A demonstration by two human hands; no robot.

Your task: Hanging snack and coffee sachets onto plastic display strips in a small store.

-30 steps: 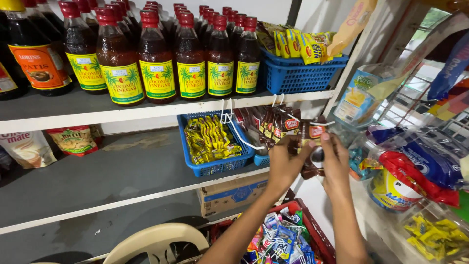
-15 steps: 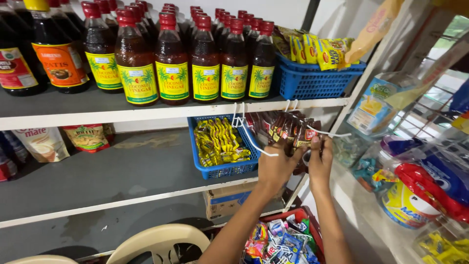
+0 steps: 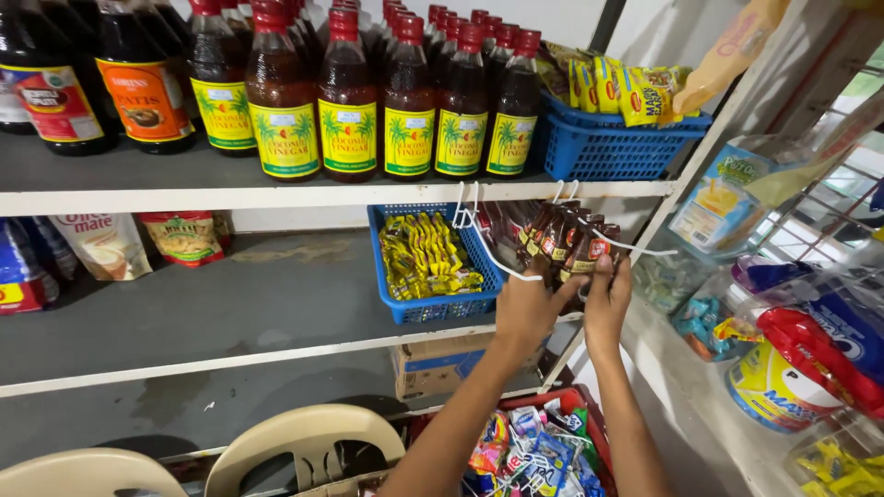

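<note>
Glossy dark sachets on white hooks, pinched by left hand and right hand.

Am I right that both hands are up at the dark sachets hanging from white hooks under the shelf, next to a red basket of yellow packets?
Not quite: the basket holding the yellow packets is blue, not red, as the head view shows. The rest stands: the left hand and right hand are both at the dark sachets hanging from white hooks under the shelf.
</note>
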